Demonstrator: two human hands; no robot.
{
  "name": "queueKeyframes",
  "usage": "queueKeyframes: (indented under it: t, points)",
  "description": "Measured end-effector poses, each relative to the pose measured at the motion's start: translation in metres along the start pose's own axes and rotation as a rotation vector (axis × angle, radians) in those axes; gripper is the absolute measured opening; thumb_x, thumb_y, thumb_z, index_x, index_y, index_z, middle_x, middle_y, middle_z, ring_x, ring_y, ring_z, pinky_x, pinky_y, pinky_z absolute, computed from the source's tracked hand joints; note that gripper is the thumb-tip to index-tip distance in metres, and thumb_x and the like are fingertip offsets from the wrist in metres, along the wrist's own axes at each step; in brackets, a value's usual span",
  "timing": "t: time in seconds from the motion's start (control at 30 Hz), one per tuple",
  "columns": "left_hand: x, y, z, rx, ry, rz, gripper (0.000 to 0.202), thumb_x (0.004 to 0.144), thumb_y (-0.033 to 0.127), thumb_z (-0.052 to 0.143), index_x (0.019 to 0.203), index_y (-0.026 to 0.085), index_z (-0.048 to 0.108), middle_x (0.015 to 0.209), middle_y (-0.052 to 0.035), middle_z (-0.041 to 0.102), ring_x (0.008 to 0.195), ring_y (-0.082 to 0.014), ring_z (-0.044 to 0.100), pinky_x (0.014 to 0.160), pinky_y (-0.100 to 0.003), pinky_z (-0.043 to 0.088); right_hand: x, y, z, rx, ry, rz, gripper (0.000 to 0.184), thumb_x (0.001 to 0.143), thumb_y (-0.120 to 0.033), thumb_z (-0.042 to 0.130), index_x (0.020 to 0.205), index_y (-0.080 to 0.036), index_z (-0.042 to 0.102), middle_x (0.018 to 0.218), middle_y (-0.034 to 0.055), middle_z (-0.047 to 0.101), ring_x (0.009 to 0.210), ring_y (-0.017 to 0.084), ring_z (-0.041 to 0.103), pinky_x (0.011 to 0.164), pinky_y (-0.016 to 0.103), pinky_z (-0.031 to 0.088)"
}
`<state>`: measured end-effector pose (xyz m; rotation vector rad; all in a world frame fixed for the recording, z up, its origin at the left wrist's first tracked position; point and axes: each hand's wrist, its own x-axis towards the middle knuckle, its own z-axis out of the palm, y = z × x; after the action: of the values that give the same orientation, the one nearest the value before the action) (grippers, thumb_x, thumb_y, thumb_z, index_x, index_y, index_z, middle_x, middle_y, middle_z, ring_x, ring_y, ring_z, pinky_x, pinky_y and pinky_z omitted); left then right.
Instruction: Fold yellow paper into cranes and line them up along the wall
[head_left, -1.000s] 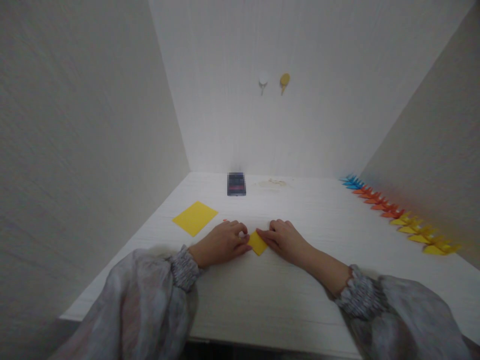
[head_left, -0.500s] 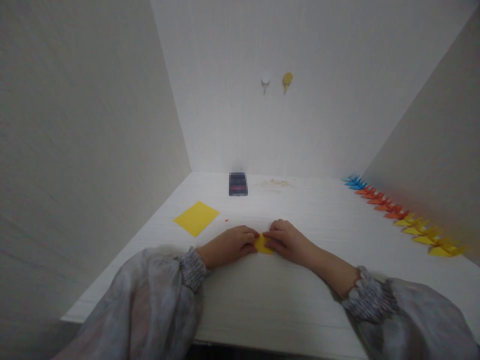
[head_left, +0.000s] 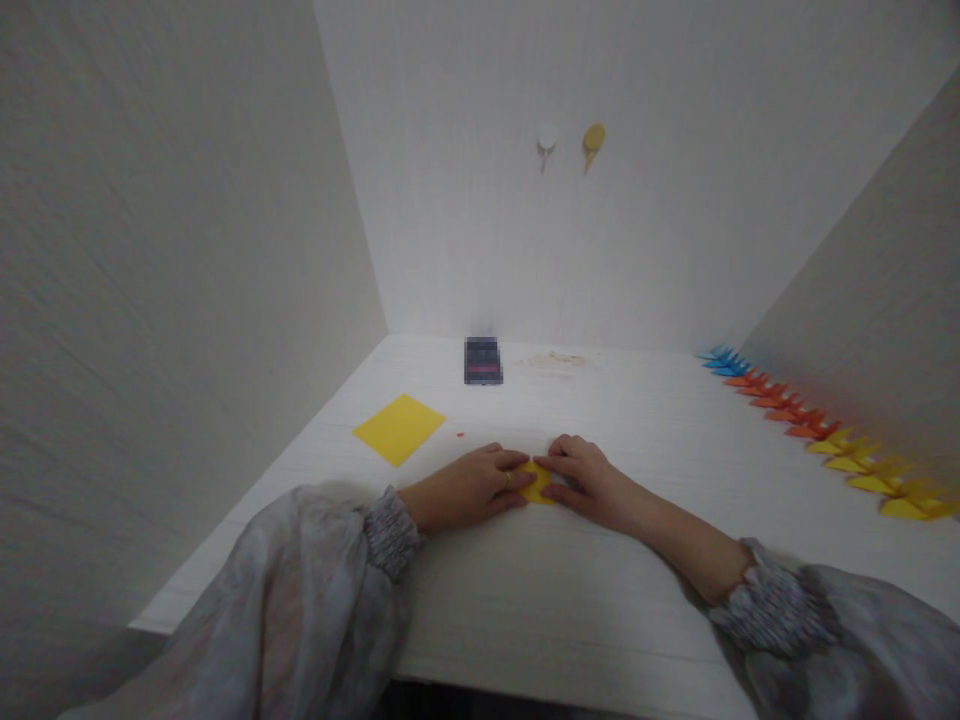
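Observation:
A small folded piece of yellow paper (head_left: 537, 484) lies on the white table, partly covered by fingers of both hands. My left hand (head_left: 484, 487) presses on its left side, fingers close together, a ring on one of them. From the right, my right hand (head_left: 586, 478) grips the paper's right edge between thumb and fingers. Left of the hands, a flat yellow paper square (head_left: 400, 430) rests with one corner toward me. Along the right side stands a row of folded paper cranes, with blue (head_left: 724, 361), red (head_left: 784, 405) and yellow (head_left: 885, 473) ones.
A dark phone-like device (head_left: 483, 361), blurred out, lies near the back wall. Close to the paper square is a tiny red scrap (head_left: 460, 435). A white hook (head_left: 547, 138) and a yellow hook (head_left: 593, 140) are on the back wall. Walls enclose the table (head_left: 525, 610) left and right.
The view has shifted slightly, so most things sit a little further right. My right index finger has stretched across the paper's top edge; both hands stay on the paper.

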<state>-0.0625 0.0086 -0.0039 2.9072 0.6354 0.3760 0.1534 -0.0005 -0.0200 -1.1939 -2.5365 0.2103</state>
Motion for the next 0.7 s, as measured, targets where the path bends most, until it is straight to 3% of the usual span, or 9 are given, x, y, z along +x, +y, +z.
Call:
queueKeyframes:
  t: [0.23, 0.4, 0.5, 0.6, 0.7]
  points:
    - [-0.002, 0.002, -0.002, 0.196, -0.045, 0.046, 0.038, 0.087, 0.04, 0.029, 0.115, 0.026, 0.051, 0.126, -0.0097, 0.043, 0.098, -0.0225, 0.048, 0.086, -0.038, 0.038, -0.002, 0.009, 0.001, 0.083, -0.059, -0.014, 0.047, 0.075, -0.044, 0.055, 0.117, -0.022, 0.052, 0.096, 0.0085, 0.05, 0.088, 0.021, 0.046, 0.077, 0.036, 0.037]
    - [-0.003, 0.0, -0.001, 0.202, -0.054, 0.053, 0.039, 0.087, 0.041, 0.028, 0.116, 0.027, 0.05, 0.126, -0.0103, 0.042, 0.1, -0.0229, 0.047, 0.087, -0.038, 0.037, -0.001, 0.019, -0.001, 0.246, -0.091, -0.025, 0.056, 0.063, -0.039, 0.068, 0.115, -0.022, 0.053, 0.1, 0.0067, 0.048, 0.093, 0.02, 0.046, 0.083, 0.036, 0.038]
    - [-0.003, -0.001, 0.0, 0.212, -0.043, 0.057, 0.038, 0.087, 0.04, 0.028, 0.116, 0.027, 0.05, 0.129, -0.0111, 0.039, 0.102, -0.0236, 0.047, 0.087, -0.039, 0.036, -0.001, 0.019, -0.006, 0.314, -0.116, -0.036, 0.055, 0.064, -0.036, 0.069, 0.115, -0.024, 0.052, 0.102, 0.0052, 0.048, 0.096, 0.019, 0.046, 0.086, 0.036, 0.037]
    - [-0.002, 0.0, 0.0, 0.22, -0.036, 0.061, 0.038, 0.087, 0.04, 0.029, 0.114, 0.025, 0.051, 0.13, -0.0103, 0.038, 0.096, -0.0217, 0.049, 0.085, -0.037, 0.038, -0.003, 0.01, -0.01, 0.218, -0.09, -0.052, 0.05, 0.07, -0.038, 0.063, 0.116, -0.022, 0.052, 0.103, 0.0074, 0.048, 0.096, 0.02, 0.045, 0.086, 0.036, 0.037]
    - [0.0, 0.001, -0.001, 0.22, -0.047, 0.078, 0.037, 0.087, 0.038, 0.03, 0.114, 0.023, 0.051, 0.125, -0.0086, 0.044, 0.092, -0.0201, 0.049, 0.081, -0.034, 0.039, -0.005, -0.001, -0.011, 0.073, -0.075, -0.075, 0.055, 0.072, -0.047, 0.057, 0.12, -0.021, 0.049, 0.107, 0.0105, 0.048, 0.097, 0.023, 0.044, 0.085, 0.039, 0.037]
